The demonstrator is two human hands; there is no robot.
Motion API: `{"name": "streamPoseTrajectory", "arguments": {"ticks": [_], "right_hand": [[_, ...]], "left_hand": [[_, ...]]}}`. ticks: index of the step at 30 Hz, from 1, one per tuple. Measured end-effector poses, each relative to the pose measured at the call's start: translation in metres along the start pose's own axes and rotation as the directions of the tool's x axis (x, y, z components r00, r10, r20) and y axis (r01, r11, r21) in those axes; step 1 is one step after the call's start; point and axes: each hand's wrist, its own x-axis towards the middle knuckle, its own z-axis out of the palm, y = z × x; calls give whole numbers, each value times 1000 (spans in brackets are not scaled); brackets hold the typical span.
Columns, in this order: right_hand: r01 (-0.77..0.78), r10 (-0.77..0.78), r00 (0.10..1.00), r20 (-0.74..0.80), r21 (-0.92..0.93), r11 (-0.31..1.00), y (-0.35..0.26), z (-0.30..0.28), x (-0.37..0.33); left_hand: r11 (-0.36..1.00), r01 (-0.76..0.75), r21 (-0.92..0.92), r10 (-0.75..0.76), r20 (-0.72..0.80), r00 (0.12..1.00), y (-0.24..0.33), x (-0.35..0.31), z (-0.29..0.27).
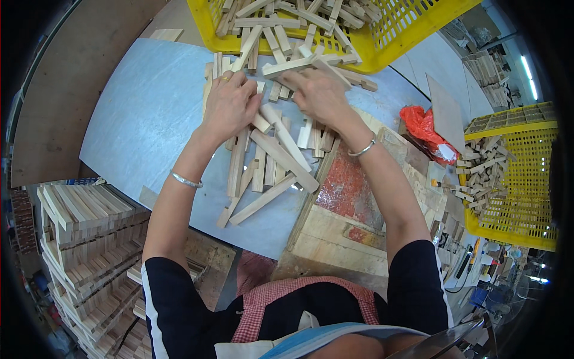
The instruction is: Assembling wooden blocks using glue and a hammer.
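- While sticks [284,159] lie heaped on the counter [143,102] beside the far crate [378,60], I see left hand [233,103] and right hand [320,99] half-curled over some; I can't confirm grip.
- Tugging one could slide crossed neighbours loose.

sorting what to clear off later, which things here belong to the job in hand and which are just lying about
Seemingly in use:
loose wooden pieces, at the left hand and right hand
yellow crate ahead, holding similar pieces
pale blue tabletop

Seemingly lying about:
red plastic bag
yellow crate at right
stacked wooden strips at left
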Motion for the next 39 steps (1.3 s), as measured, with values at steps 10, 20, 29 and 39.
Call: {"name": "streamPoseTrajectory", "arguments": {"ticks": [10, 20, 29, 39], "right_hand": [[-323, 419, 901, -114, 470, 821, 15, -14, -36], [-459, 577, 817, -17, 586, 667, 13, -21, -57], [-465, 580, 814, 17, 617, 635, 15, -20, -61], [-429, 533, 845, -50, 533, 729, 26, -13, -71]], "left_hand": [[984, 59, 168, -107, 297, 949, 11, 45, 21], [966, 253, 61, -259, 289, 922, 2, 49, 19], [425, 606, -673, -570, 321, 756, -7, -9, -73], [223, 446, -867, -700, 176, 692, -6, -86, -188]]}}
